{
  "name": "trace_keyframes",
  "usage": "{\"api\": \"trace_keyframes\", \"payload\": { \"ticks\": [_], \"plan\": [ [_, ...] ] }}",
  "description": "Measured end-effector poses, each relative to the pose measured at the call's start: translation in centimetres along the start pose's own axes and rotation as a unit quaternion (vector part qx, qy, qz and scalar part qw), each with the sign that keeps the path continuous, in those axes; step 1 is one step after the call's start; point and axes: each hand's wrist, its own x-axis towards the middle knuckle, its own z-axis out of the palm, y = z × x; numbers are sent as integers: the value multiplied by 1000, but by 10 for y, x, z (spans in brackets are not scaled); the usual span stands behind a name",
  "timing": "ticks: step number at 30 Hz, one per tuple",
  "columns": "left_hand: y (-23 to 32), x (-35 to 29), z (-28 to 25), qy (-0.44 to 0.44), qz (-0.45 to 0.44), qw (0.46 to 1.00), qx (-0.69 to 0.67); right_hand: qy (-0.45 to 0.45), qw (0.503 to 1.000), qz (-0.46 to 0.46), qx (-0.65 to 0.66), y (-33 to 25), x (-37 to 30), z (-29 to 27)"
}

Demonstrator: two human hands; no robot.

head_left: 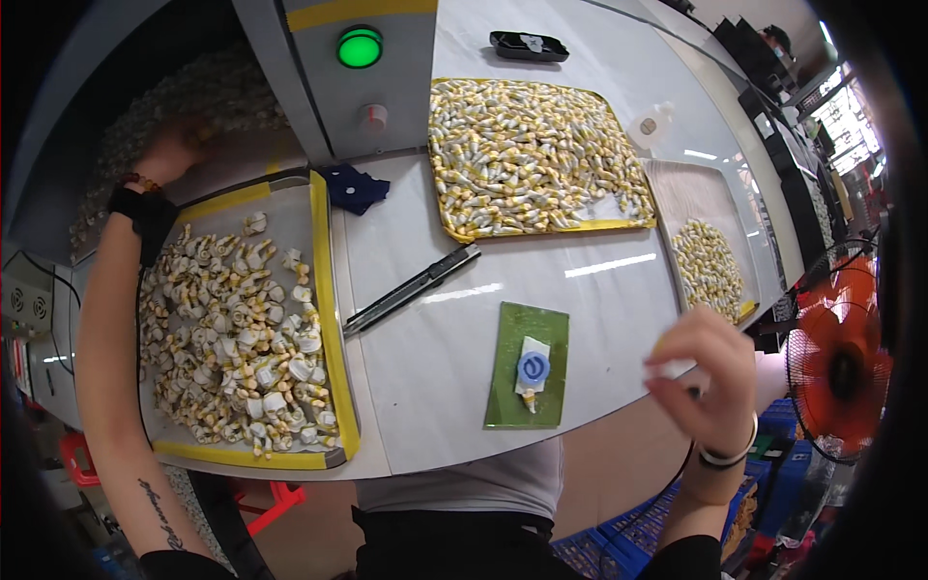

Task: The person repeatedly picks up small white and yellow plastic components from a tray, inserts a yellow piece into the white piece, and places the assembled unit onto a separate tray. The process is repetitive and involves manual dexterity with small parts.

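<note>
My left hand [172,155], smeared by motion, reaches into a dark bin of whitish pieces [217,92]; its finger shape and anything held cannot be told. My right hand [710,372] hovers at the table's right front edge, thumb and forefinger curled together in a pinch; what is between them is too blurred to make out. In front of me lies a green glass plate [503,387]. On it sit a white pad, a round blue piece [533,367] and a small yellow-white cone-shaped piece [529,401]. Beneath my left forearm stands a yellow-edged tray [340,387] of white-topped cone pieces [242,338].
Behind the plate lies a black bar-shaped tool [411,288]. Farther back are a large tray of yellow-white cones [532,155], a smaller tray [691,188], a black case [529,45] and a translucent bottle [650,126]. A green-lit machine panel [360,46] and orange fan [839,353] flank the table.
</note>
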Motion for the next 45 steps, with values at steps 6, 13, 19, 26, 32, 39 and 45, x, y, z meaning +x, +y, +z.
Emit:
{"api": "trace_keyframes", "payload": {
  "ticks": [6,13,19,26,32,39,45],
  "plan": [
    [18,-18,-33,62,-65,992,-83,-43,988,22,-147,74,77,-5],
    [161,-127,-107,22,-5,945,-326,-91,980,56,-166,125,96,18],
    [218,-198,-133,-215,301,734,-570,21,993,-23,-116,81,91,21],
    [278,-213,-46,-167,201,524,-810,-147,981,-14,126,9,33,28],
    [297,-228,-9,-254,65,352,-899,-167,983,-22,78,7,12,40],
    [319,-234,-12,-327,-168,243,-898,-149,982,-113,-36,11,14,48],
    [324,-233,-6,-322,-179,198,-908,-178,969,-143,-97,12,14,55]
  ]
}}
